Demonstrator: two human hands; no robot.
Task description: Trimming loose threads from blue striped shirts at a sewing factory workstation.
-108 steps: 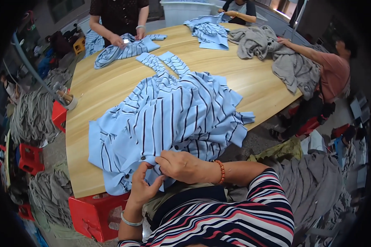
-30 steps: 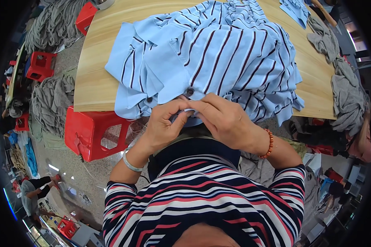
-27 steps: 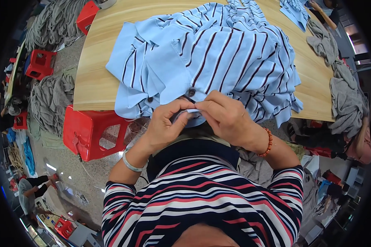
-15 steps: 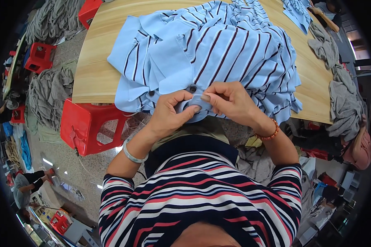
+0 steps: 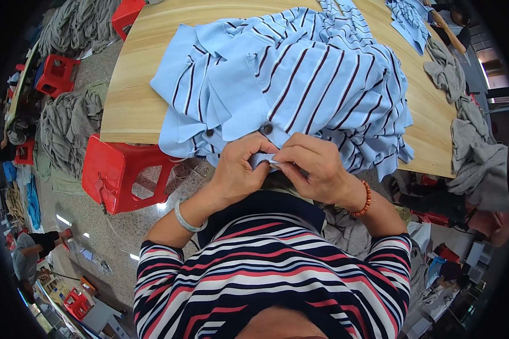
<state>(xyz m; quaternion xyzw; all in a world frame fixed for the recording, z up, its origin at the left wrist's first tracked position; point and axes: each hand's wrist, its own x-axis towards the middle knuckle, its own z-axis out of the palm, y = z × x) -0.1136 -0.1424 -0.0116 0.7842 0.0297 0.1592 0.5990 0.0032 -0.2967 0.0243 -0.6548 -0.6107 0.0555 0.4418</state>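
Note:
A light blue garment with dark and white stripes lies bunched on the table, its near edge hanging toward me. Two dark buttons show on its plain blue band; the larger button sits just above my fingers. My left hand pinches a fold of the blue cloth between thumb and fingers. Close against it, my right hand grips the same fold at its edge with thumb and fingertips. Whatever small detail lies between the fingertips is hidden.
The wooden table carries the garment. A red plastic stool stands at its near left corner. Grey cloth piles lie on the floor at left, and grey garments hang over the right edge. A person's arm shows at far right.
Both hands have drawn the held fold slightly down toward me and sit closer together. My right fingers have curled over more. The larger button is now more exposed.

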